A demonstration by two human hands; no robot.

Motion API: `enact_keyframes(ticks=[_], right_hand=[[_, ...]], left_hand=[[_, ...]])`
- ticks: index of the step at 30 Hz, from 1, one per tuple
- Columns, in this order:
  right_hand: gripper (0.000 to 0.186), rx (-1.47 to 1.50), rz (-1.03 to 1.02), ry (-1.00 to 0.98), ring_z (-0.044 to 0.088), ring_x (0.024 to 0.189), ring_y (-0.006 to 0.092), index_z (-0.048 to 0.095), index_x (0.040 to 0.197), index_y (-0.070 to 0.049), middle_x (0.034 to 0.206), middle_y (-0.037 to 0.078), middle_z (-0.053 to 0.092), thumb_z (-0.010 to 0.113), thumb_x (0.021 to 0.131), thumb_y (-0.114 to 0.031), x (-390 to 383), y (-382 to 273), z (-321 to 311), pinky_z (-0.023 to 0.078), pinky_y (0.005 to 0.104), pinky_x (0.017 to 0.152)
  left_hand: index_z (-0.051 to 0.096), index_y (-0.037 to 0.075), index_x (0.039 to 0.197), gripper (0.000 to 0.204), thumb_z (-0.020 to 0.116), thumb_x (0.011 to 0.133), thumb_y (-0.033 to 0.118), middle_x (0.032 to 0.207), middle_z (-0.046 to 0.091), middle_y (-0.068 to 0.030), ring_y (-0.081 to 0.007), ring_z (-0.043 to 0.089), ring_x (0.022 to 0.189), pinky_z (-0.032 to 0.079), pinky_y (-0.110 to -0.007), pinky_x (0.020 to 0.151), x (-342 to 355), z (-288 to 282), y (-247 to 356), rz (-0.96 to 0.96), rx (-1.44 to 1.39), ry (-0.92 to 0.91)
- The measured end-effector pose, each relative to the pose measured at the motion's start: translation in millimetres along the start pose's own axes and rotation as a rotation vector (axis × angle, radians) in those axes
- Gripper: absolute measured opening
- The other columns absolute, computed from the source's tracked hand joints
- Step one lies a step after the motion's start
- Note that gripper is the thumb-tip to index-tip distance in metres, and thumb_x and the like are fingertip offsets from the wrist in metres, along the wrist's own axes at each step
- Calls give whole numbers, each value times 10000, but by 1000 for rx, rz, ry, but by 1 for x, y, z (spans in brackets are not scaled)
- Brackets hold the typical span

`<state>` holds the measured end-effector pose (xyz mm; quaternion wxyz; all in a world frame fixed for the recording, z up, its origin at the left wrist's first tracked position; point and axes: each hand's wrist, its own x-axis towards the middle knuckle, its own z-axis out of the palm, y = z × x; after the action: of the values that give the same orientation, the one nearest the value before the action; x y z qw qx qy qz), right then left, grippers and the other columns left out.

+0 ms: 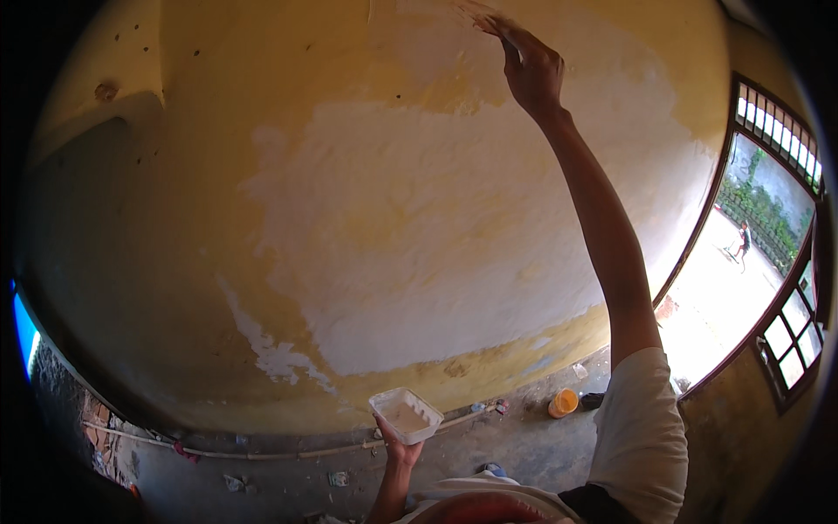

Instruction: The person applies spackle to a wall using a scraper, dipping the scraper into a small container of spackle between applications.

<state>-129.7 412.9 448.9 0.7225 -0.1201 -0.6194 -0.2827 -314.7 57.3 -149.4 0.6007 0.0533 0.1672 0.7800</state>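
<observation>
My left hand grips a white rectangular plastic tub from below, low in front of the wall. Pale paste lies in the tub and smears its inside. Stretched high up, my right hand reaches the upper part of the yellow wall. Its fingers bend together toward the wall surface, and their tips are smeared by motion; whatever they hold cannot be made out. A broad whitish coat with uneven edges covers the wall's middle, and a thinner pale smear surrounds the right hand's fingertips.
An orange-yellow bucket stands on the grey floor near the wall's foot. A long thin pole lies along the wall amid scattered debris. On the right, an open doorway shows a bright yard with a distant person.
</observation>
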Motion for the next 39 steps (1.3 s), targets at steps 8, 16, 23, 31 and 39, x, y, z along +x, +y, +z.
enact_keyframes(ticks=[8, 16, 23, 31, 39], right_hand=[[283, -43, -254, -190, 715, 1046, 282, 768, 1059, -155, 1112, 108, 749, 567, 911, -22, 90, 5, 3, 575, 398, 879], [316, -87, -177, -232, 714, 1038, 286, 753, 1125, -171, 1131, 91, 745, 569, 915, -23, 85, 6, 15, 575, 408, 875], [303, -132, 47, 99, 719, 1020, 300, 742, 1168, -172, 1132, 95, 743, 571, 955, -40, 91, 3, 17, 587, 417, 842], [341, -140, -113, -90, 713, 1030, 312, 753, 1128, -153, 1118, 115, 745, 580, 897, 27, 65, 9, 20, 578, 416, 873], [421, 99, -504, -254, 693, 1058, 250, 685, 1249, -222, 1182, 9, 720, 686, 875, -27, 45, -50, 35, 594, 361, 872]], left_hand=[[437, 208, 1480, 783, 471, 921, 757, 1431, 534, -24, -284, 499, 1323, 407, -555, 1106, -6, 14, 0, -3, 15, 21], [452, 207, 1470, 783, 471, 918, 761, 1425, 538, -29, -289, 502, 1318, 407, -565, 1101, 0, 3, -4, 6, -47, -6], [439, 197, 1483, 803, 458, 917, 767, 1447, 524, -39, -305, 492, 1337, 395, -592, 1111, 3, 2, -2, -17, -62, 7], [485, 204, 1442, 782, 449, 913, 779, 1395, 551, -30, -296, 519, 1288, 428, -579, 1063, 7, 3, -2, -36, -37, 42], [445, 196, 1482, 816, 480, 905, 773, 1443, 529, -33, -291, 496, 1330, 395, -580, 1108, 9, -15, 4, -21, -38, 11]])
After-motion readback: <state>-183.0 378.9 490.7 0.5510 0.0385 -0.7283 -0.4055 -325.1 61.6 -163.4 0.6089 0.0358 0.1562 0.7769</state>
